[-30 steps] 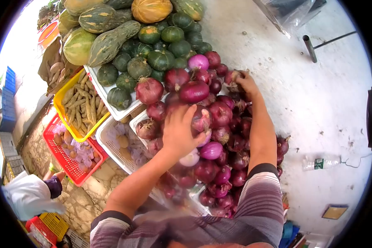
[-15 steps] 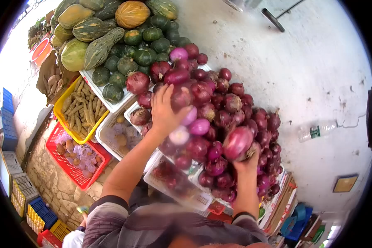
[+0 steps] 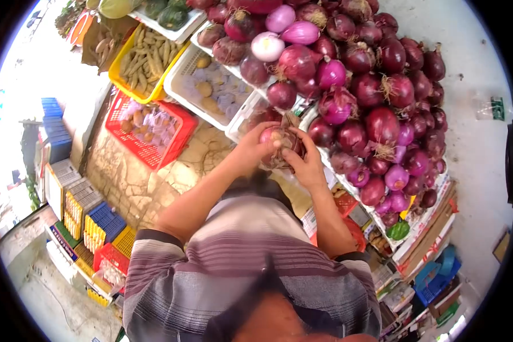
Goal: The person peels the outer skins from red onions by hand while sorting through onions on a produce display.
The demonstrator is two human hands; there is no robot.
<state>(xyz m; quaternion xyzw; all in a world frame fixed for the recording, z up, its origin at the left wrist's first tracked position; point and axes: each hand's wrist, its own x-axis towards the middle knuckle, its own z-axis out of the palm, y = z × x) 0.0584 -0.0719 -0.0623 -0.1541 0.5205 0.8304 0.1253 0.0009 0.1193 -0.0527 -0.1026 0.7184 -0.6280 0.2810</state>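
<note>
Both hands are close together in front of the striped shirt, around one red onion (image 3: 275, 146) with loose, papery skin. My left hand (image 3: 253, 149) grips its left side. From the right, my right hand (image 3: 308, 162) closes on the same onion, its thumb and fingers at the dry skin. Just beyond them rises a large pile of red onions (image 3: 376, 91), some with roots and dry skin, some peeled to bright purple. A pale peeled onion (image 3: 267, 47) lies at the pile's left side.
Left of the pile stand a white basket (image 3: 179, 94), a yellow basket (image 3: 115, 74) of long tubers and a red basket (image 3: 179, 139) with round produce. Stacked crates (image 3: 102, 222) are at the lower left. Green squashes (image 3: 172, 17) show at the top.
The view has shifted down and left. My left hand has left the pile, and my right hand has brought an onion from the pile to the body, where both hands now meet on it.
</note>
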